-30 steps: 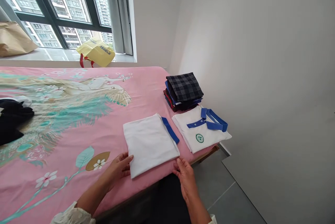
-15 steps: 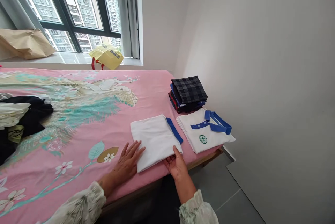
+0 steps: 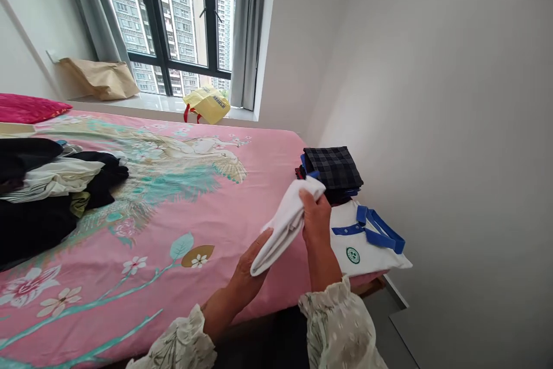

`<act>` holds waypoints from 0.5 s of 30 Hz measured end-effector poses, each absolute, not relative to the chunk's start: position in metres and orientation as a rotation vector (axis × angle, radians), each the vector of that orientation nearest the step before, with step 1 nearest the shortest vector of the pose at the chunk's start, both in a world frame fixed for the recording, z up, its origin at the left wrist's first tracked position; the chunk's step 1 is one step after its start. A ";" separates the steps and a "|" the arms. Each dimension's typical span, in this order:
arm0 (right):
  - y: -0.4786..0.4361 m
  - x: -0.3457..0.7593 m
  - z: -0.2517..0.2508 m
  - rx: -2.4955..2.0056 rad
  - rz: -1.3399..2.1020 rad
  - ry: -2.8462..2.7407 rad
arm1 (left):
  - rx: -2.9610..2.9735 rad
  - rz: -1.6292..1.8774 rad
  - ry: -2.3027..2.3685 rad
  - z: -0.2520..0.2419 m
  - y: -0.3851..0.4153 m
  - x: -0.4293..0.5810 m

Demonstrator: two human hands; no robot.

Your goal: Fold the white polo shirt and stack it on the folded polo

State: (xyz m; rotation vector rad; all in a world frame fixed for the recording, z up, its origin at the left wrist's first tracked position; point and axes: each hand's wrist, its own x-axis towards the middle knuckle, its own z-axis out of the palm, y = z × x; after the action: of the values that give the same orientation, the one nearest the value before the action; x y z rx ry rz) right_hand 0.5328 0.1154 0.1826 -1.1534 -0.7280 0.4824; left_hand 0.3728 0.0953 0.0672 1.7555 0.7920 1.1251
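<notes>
Both my hands hold a folded white shirt lifted off the pink bedspread and tipped on edge. My left hand supports its lower end from beneath with the fingers curled against the cloth. My right hand grips its upper right side. Just to the right lies a folded white polo with a blue collar and a green badge. Behind that sits a stack of dark folded clothes topped by a plaid piece.
A heap of unfolded dark and pale clothes lies at the left of the bed. A yellow bag and a brown paper bag rest on the window sill. The white wall runs close along the bed's right side.
The folded white shirt lay flat on the bed with my hands at its near edge. Both hands have since picked it up and turned it toward the polo. The camera has swung left.
</notes>
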 end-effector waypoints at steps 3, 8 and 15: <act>0.132 0.484 0.224 -1.281 0.378 -1.123 | 1.130 1.224 1.042 0.077 0.079 0.370; 0.137 0.430 0.176 -1.285 0.501 -1.451 | 0.517 1.211 1.124 0.022 0.038 0.321; 0.100 0.520 0.018 -1.690 0.580 -0.998 | 0.359 0.859 1.251 -0.059 -0.007 0.215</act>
State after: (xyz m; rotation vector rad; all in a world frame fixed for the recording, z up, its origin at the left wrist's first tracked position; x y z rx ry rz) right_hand 0.5204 0.0999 0.0180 -1.6900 -0.9983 0.5802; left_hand 0.2152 -0.0073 -0.0591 0.3587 1.2514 0.8595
